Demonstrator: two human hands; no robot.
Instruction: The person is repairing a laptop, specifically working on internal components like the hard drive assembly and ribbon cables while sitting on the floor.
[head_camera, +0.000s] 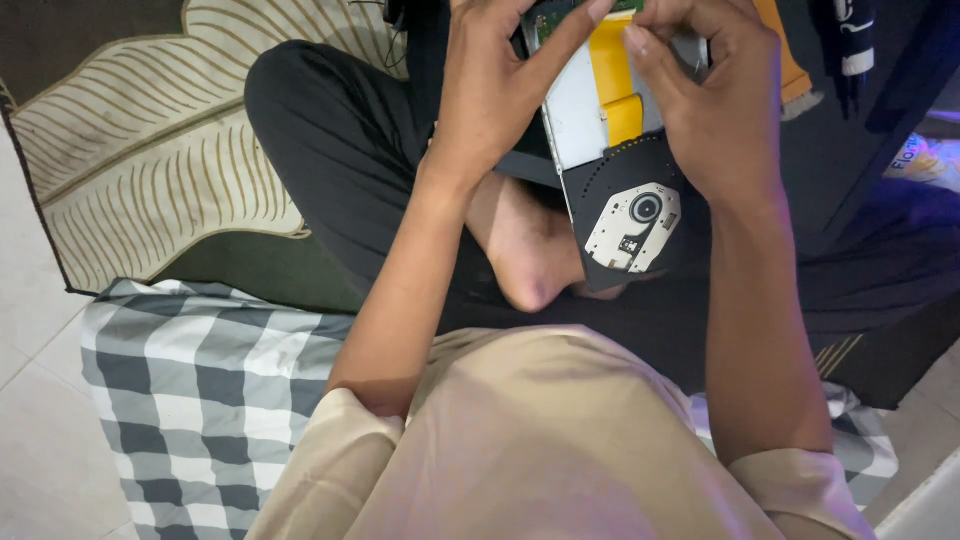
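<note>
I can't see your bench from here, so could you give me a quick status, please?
Both hands, left hand and right hand, grip the opened disc drive. Yellow ribbon cable exposed. Nothing obstructing.

One printed package, far right edge.
Glossy pale packet with blue and yellow print (922, 160), lying flat near the right border, partly cut off by a dark edge above, lit by violet light. No screens or signs visible.
</note>
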